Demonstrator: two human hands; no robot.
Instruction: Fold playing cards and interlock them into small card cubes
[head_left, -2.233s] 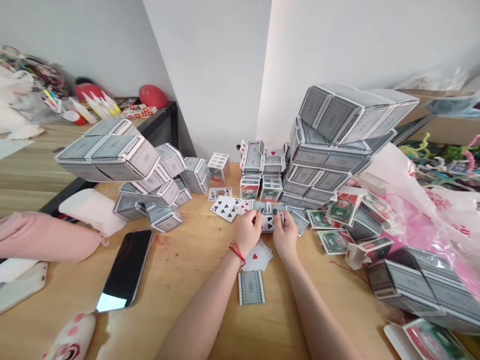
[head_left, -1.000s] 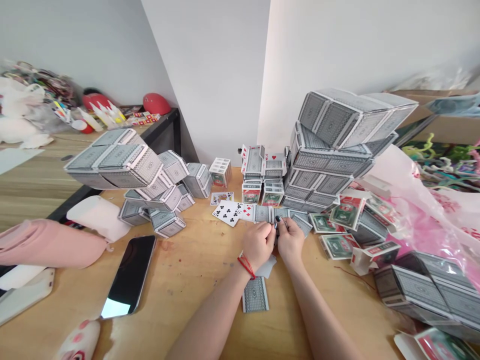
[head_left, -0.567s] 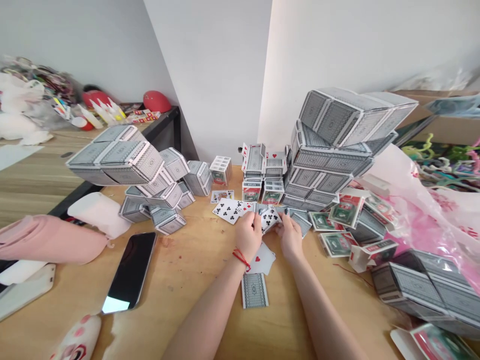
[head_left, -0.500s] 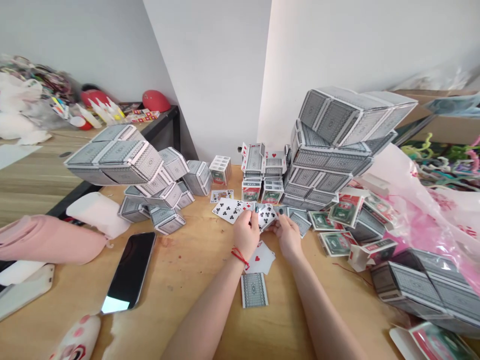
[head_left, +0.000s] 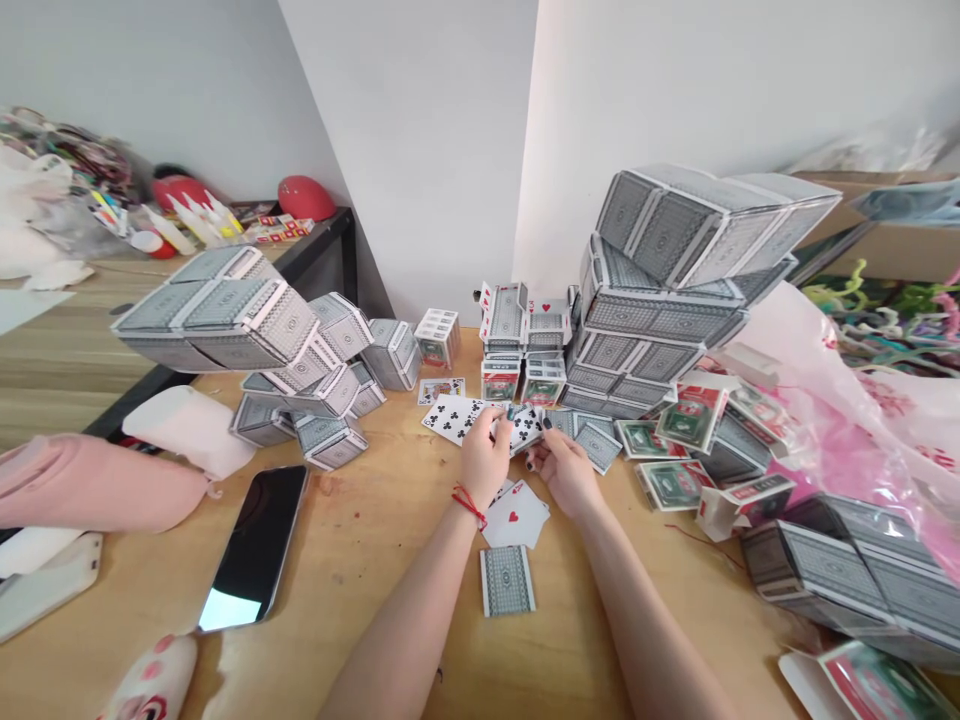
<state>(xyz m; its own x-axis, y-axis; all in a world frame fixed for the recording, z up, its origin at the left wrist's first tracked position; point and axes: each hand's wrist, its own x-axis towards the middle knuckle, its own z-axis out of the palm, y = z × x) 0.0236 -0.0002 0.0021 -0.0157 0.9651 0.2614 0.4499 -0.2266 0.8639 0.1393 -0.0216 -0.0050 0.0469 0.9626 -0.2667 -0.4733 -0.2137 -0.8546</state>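
My left hand [head_left: 486,450], with a red string on its wrist, is closed on a black-suited playing card [head_left: 527,426], thumb on top. My right hand [head_left: 568,470] has its thumb at that card's right edge and its fingers curled below; the grip is partly hidden. Left of my left hand lie face-up club cards [head_left: 448,417]. Nearer me are an ace of hearts [head_left: 514,518] on other cards and a face-down grey-backed card [head_left: 508,581]. More grey-backed cards [head_left: 597,446] lie just beyond my right hand.
Stacked blocks covered in grey cards stand at the left [head_left: 240,320] and right [head_left: 652,300]. Between them are smaller card boxes [head_left: 544,378]. Several red-green card boxes [head_left: 675,487] lie at right. A phone [head_left: 255,545] and a pink roll [head_left: 97,480] sit at left.
Both hands have shifted slightly left and the right fingers have spread a little lower. The held card has tilted, and the ace of hearts shows more.
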